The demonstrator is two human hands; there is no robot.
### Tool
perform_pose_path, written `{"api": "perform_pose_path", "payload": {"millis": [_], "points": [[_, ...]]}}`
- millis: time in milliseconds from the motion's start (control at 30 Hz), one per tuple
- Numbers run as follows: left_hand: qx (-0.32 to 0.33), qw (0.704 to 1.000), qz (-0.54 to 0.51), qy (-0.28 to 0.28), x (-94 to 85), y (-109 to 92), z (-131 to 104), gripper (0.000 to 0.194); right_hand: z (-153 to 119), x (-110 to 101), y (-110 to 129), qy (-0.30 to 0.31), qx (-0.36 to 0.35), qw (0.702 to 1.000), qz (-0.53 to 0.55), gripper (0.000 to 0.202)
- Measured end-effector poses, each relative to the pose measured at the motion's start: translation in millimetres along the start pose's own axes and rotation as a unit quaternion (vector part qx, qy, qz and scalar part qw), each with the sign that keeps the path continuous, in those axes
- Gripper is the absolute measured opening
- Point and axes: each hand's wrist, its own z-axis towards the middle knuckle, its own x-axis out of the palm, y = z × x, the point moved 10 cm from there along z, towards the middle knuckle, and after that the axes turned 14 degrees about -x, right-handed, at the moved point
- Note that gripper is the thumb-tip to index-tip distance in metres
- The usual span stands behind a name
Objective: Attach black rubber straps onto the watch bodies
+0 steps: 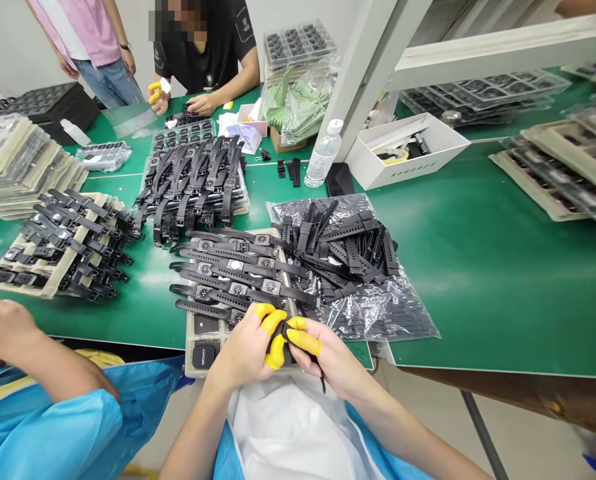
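My left hand (251, 340), with yellow finger cots on its fingers, is closed around a small black smartwatch (279, 329). My right hand (321, 347), also in yellow finger cots, pinches a black watch strap (323, 384) against it; the strap's thin end hangs below the palm. Fingers hide most of the watch and the joint between the two pieces. Just beyond my hands lies a beige tray (191, 350) of watches fitted with straps, laid in rows. One strapless watch body (204, 356) sits in its near left corner.
Loose black straps (348, 247) are heaped on a plastic bag (403, 313) to the right. More watch trays (63, 247) stand left and behind. A water bottle (323, 157) and white box (408, 150) stand by a post. A co-worker's arm (33, 347) is close at left.
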Motion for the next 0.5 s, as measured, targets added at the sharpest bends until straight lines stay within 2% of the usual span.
{"api": "perform_pose_path", "payload": {"millis": [200, 300, 433, 500], "points": [[0.012, 0.997, -0.078, 0.009, -6.5, -2, -1, 0.042, -1, 9, 7, 0.045, -0.032, 0.997, -0.062, 0.048], [0.009, 0.996, -0.092, 0.012, -6.2, 1, -4, 0.043, -1, 10, 8, 0.048, -0.044, 0.995, -0.070, 0.049], [-0.008, 0.993, -0.108, -0.041, -12.8, 6, -6, 0.046, 1, 4, 16, 0.031, -0.071, 0.995, -0.062, 0.047], [-0.014, 0.986, -0.141, -0.085, -21.6, 7, -5, 0.036, 2, 4, 23, 0.040, -0.088, 0.992, -0.077, 0.048]]}}
